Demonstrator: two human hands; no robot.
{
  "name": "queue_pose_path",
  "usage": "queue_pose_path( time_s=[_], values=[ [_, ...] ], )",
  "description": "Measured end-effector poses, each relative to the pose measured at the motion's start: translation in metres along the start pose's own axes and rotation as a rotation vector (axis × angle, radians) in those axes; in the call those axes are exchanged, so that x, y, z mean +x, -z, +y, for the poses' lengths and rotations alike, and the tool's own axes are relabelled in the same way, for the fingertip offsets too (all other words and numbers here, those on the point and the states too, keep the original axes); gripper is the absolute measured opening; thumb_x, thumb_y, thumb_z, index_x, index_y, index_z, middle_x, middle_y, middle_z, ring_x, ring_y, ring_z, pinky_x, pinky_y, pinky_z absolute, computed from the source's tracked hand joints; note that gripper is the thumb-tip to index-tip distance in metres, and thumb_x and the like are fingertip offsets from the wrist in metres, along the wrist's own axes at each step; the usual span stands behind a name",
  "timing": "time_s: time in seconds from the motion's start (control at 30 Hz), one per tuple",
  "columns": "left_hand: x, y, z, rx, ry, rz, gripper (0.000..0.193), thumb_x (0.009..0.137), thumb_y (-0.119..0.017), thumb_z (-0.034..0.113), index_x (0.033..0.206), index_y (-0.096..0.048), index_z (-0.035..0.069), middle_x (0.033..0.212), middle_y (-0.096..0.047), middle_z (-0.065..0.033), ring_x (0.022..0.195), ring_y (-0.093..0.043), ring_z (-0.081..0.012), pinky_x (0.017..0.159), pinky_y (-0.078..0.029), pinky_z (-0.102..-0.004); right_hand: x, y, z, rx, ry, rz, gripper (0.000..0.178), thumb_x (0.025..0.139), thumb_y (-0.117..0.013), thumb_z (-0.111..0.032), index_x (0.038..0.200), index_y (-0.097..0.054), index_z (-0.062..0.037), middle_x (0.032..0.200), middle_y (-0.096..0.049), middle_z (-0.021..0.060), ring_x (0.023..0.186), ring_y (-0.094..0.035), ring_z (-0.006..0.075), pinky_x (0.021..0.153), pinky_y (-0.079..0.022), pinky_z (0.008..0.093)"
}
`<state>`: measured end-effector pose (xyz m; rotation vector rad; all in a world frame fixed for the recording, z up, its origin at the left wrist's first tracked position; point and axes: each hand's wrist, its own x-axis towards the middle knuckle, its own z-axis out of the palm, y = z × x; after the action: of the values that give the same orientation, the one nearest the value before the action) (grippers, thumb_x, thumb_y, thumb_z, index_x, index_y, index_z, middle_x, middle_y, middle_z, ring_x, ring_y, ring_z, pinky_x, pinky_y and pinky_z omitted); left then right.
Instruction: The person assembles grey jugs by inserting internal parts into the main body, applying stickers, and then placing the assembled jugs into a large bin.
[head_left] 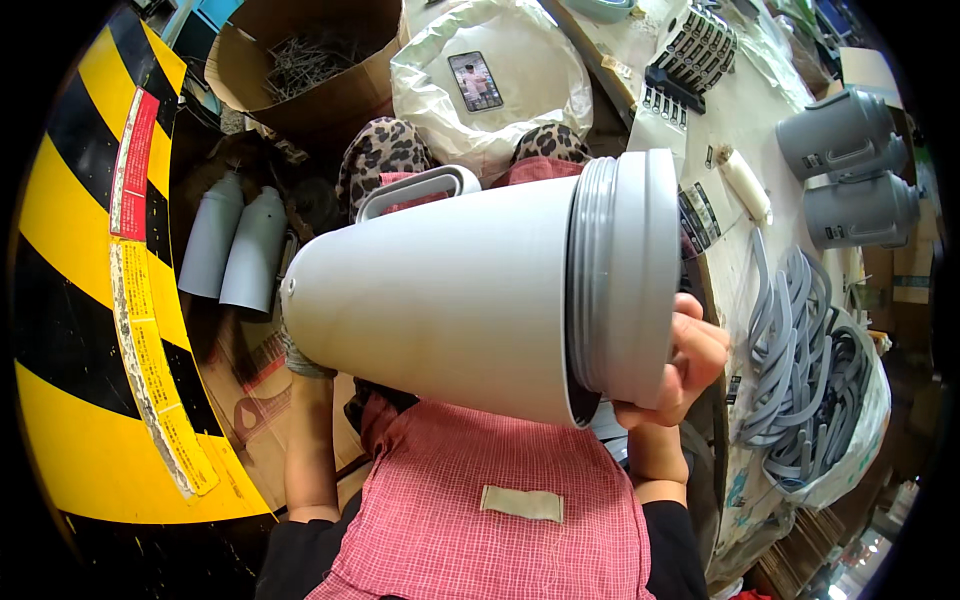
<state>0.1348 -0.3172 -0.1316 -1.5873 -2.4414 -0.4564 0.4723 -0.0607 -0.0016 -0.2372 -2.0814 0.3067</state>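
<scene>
A large light-grey jug body (450, 290) with a loop handle (420, 190) lies sideways in front of me, narrow end to the left. My left hand (305, 362), in a grey knitted glove, supports it at the narrow end; its fingers are hidden behind the jug. At the wide mouth sits a grey threaded collar (640, 275), partly inside the mouth and slightly askew, with a dark gap along the lower rim. Bare fingers of my right hand (692, 355) curl round the collar's outer edge.
Two grey bottle-shaped bodies (255, 250) stand at left beside a yellow-and-black striped panel (75, 330). Beyond my knees, a phone (475, 82) lies on a plastic-covered tub (540, 60). The right-hand bench (735, 290) holds grey jugs (860, 210), a label roll (697, 45) and grey strips (795, 340).
</scene>
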Motion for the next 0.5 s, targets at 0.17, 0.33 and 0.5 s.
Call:
queue_pose_path(
  time_s=[0.17,0.33,0.5],
  values=[
    [0.012,0.008,0.011,-0.160,0.205,0.053,0.042,0.096,-0.060,0.025,0.131,-0.054,0.002,0.132,-0.057,-0.0144,0.123,-0.055,-0.0296,0.105,-0.045,-0.0407,-0.019,0.017,-0.018,0.046,-0.374,-0.143,0.054,0.100,-0.041,-0.066,0.142,-0.051,-0.0360,0.119,-0.053,0.0117,0.101,-0.053,0.0253,0.087,-0.054,0.0446],
    [0.023,0.022,0.019,-0.251,0.274,0.054,0.039,0.094,-0.063,0.021,0.127,-0.056,0.001,0.126,-0.058,-0.0137,0.117,-0.058,-0.0278,0.101,-0.048,-0.0380,-0.019,0.003,-0.014,-0.020,-0.032,-0.002,0.060,0.098,-0.039,-0.072,0.145,-0.046,-0.0363,0.117,-0.051,0.0076,0.102,-0.053,0.0246,0.087,-0.054,0.0442],
    [0.037,0.050,0.012,-0.596,0.319,-0.028,0.037,0.089,-0.068,0.021,0.120,-0.060,0.002,0.118,-0.061,-0.0112,0.106,-0.063,-0.0261,0.092,-0.051,-0.0354,-0.036,-0.003,-0.002,0.363,-0.462,0.205,0.069,0.089,-0.055,-0.074,0.102,-0.049,-0.0068,0.096,-0.043,0.0051,0.076,-0.052,0.0209,0.076,-0.050,0.0397]
  ],
)
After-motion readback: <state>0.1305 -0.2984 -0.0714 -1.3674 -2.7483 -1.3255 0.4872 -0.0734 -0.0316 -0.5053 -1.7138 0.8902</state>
